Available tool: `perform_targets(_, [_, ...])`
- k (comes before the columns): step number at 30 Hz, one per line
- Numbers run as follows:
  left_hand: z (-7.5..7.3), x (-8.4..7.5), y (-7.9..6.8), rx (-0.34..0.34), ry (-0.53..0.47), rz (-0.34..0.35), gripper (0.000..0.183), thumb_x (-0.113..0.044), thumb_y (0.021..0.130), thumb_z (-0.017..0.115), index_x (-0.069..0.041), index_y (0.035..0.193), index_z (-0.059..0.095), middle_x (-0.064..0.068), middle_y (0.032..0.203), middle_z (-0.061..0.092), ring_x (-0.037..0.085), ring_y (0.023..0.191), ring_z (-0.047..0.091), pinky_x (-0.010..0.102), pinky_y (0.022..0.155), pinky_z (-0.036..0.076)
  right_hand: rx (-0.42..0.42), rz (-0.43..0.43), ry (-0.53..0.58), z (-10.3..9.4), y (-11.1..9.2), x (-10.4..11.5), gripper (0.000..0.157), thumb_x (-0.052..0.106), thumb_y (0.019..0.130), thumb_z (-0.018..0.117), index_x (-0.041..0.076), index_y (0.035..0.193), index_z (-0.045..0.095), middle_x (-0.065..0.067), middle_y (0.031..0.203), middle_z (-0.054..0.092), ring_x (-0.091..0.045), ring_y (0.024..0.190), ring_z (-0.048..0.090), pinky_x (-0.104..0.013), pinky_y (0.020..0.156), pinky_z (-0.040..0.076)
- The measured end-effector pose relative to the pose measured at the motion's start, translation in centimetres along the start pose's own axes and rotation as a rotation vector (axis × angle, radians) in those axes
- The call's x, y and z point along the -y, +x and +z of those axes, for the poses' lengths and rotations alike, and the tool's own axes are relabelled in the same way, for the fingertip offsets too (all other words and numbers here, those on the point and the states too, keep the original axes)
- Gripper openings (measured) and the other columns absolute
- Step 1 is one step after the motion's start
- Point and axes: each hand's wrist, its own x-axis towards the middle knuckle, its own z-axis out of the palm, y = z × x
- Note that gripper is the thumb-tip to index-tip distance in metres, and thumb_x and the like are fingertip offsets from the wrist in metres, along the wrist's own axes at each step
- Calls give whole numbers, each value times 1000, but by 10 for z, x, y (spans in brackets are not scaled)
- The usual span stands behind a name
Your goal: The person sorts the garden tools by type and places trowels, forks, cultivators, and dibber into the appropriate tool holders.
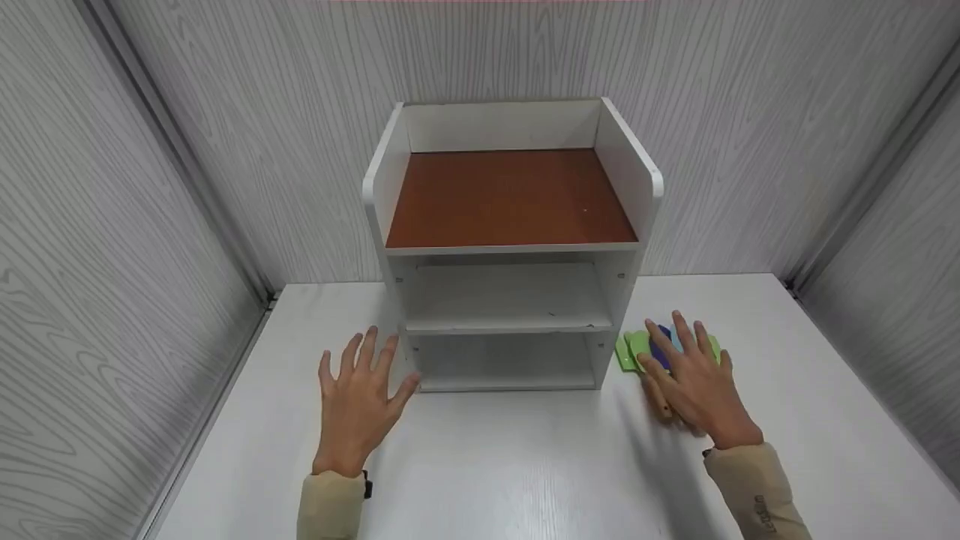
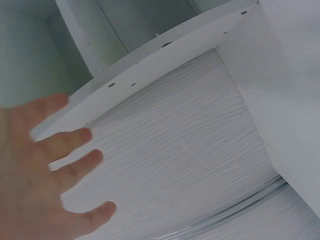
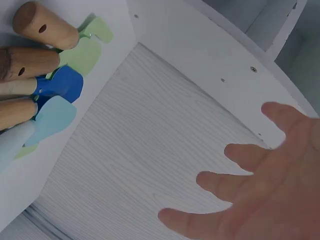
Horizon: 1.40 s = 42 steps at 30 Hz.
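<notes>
My left hand (image 1: 358, 409) hovers palm down with fingers spread, just left of the small white shelf unit (image 1: 510, 330). It holds nothing, and the left wrist view shows the same spread fingers with bare palm. On the other side, my right hand (image 1: 697, 386) is stretched out above a bunch of silicone kitchen utensils, its fingers apart and gripping nothing. The utensils have wooden handles (image 3: 31, 62). Their heads include a green one (image 3: 82, 56), a dark blue one (image 3: 62, 82) and a light blue one (image 3: 54, 120). My right hand partly hides them in the head view.
The shelf unit has a brown top board (image 1: 510, 199) with raised sides and two open compartments below. It stands at the back of the white table (image 1: 495, 465). Wood-grain panels (image 1: 525, 52) enclose the table at the back and both sides.
</notes>
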Motion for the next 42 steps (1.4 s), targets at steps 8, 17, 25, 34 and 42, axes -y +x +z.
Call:
perform_targets(8, [11, 0, 6, -153, 61, 95, 54, -36, 89, 75, -5, 131, 63, 24, 130, 59, 45, 118, 56, 64, 91, 49, -234, -117, -18, 6, -1, 2, 34, 21, 96, 71, -1, 122, 71, -25, 114, 66, -44, 101, 64, -61, 74, 56])
perform_targets(17, [20, 0, 14, -144, 32, 166, 48, -26, 88, 78, -6, 129, 63, 18, 138, 56, 40, 122, 54, 59, 85, 54, -250, -151, -27, 10, 2, -2, 23, 15, 94, 73, -3, 108, 75, -24, 111, 68, -41, 96, 68, -59, 74, 57])
perform_targets(25, [33, -2, 19, -112, 38, 227, 54, -26, 87, 79, -4, 133, 60, 19, 141, 54, 42, 128, 51, 60, 92, 52, -211, -112, -10, 11, -2, -4, 26, 18, 95, 71, -3, 111, 74, -24, 113, 68, -42, 103, 66, -61, 80, 56])
perform_targets(34, [46, -11, 29, -72, 180, 210, 59, -21, 89, 75, 7, 136, 54, 30, 138, 51, 51, 126, 50, 56, 100, 48, -199, -94, -10, 13, 0, -4, 29, 18, 96, 71, -5, 113, 73, -26, 115, 67, -43, 104, 66, -61, 80, 56])
perform_targets(42, [55, -11, 31, -158, 114, 205, 50, -5, 84, 74, 15, 127, 59, 31, 129, 58, 50, 118, 56, 53, 97, 51, -152, -43, -19, 14, -6, -15, 33, 20, 97, 70, -5, 118, 71, -28, 117, 65, -46, 102, 65, -63, 75, 56])
